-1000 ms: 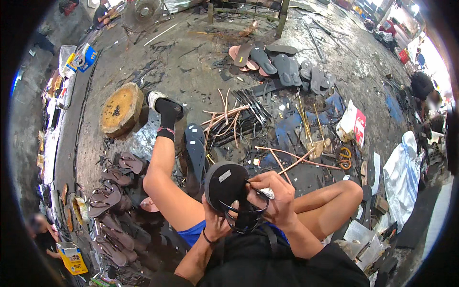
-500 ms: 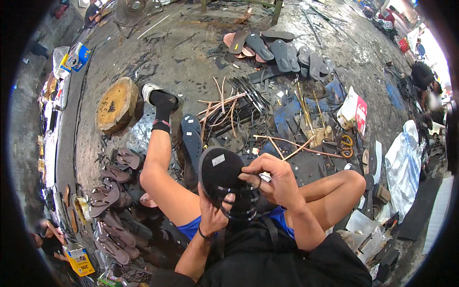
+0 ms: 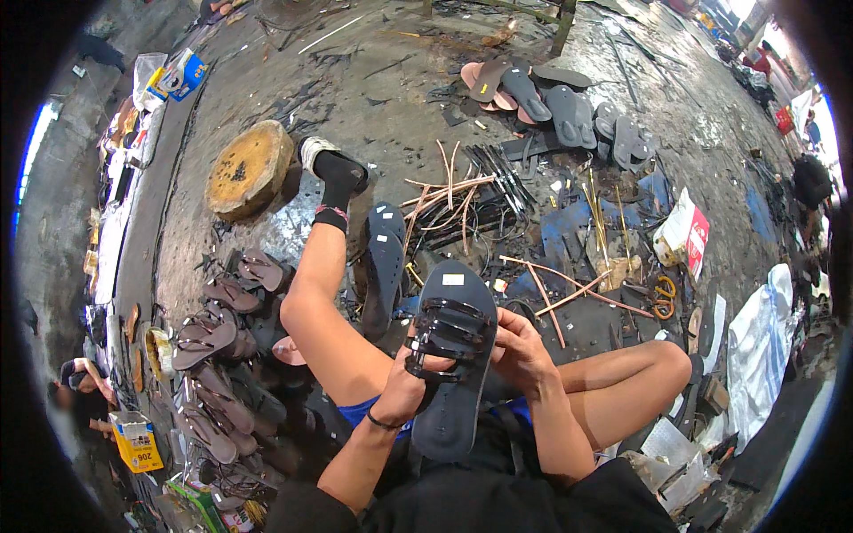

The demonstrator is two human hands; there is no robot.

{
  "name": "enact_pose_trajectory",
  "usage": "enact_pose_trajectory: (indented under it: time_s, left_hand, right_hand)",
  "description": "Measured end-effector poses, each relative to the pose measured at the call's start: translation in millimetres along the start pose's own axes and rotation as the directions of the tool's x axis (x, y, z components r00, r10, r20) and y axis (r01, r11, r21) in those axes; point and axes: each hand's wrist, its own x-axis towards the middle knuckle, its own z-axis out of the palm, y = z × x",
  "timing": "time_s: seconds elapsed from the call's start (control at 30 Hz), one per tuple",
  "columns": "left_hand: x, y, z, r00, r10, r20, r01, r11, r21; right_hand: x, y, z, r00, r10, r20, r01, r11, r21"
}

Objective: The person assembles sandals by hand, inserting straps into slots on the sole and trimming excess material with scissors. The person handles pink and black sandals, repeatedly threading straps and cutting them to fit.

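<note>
A black sandal (image 3: 449, 417) with several glossy straps (image 3: 451, 330) across its front is held over my lap, toe pointing away, footbed up. A small pale sticker sits near the toe. My left hand (image 3: 400, 388) grips it from the left, the fingers reaching in under the straps. Along the right edge, beside the straps, my right hand (image 3: 526, 353) is closed with thumb and fingers against the sole; the fingertips are partly hidden. Just beyond lies another dark sandal sole (image 3: 385, 258) with small stickers, beside my outstretched leg.
A round wooden block (image 3: 250, 171) lies far left. Thong sandals (image 3: 203, 342) are piled at left. Black and copper-coloured strips (image 3: 462, 195) lie ahead, with brass-coloured rods (image 3: 597, 222) to their right. Grey soles (image 3: 569, 115) are grouped farther back. Orange-handled scissors (image 3: 664, 298) and a white sack (image 3: 760, 342) are at right.
The sandal has turned so its straps and whole footbed show, toe away. My right hand has gone from above the footbed to the right edge. The whole view has shifted slightly.
</note>
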Motion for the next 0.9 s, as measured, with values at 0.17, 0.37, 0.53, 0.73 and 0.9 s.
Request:
enact_pose_trajectory:
  time_s: [0.17, 0.37, 0.53, 0.73, 0.9]
  left_hand:
    - [-3, -6, -3, 0.995, 0.092, 0.046, -0.097, 0.987, 0.132]
    - [-2, -9, 6, 0.991, 0.132, -0.014, -0.132, 0.991, 0.0]
    - [-1, -1, 5, 0.994, 0.047, -0.103, -0.051, 0.998, -0.041]
    - [-1, 5, 12, 0.995, 0.094, -0.035, -0.097, 0.991, -0.089]
    - [1, -3, 3, 0.992, 0.122, -0.026, -0.123, 0.991, -0.053]
  right_hand:
    - [-1, -7, 6, 0.996, 0.042, 0.076, -0.044, 0.999, 0.025]
    - [0, 0, -6, 0.994, -0.008, 0.11, -0.007, 0.991, 0.136]
    - [-1, -2, 14, 0.999, -0.002, 0.038, -0.001, 0.996, 0.089]
    - [-3, 3, 13, 0.999, -0.004, 0.037, 0.004, 1.0, -0.002]
    - [-4, 1, 3, 0.992, 0.003, 0.123, -0.007, 1.0, 0.026]
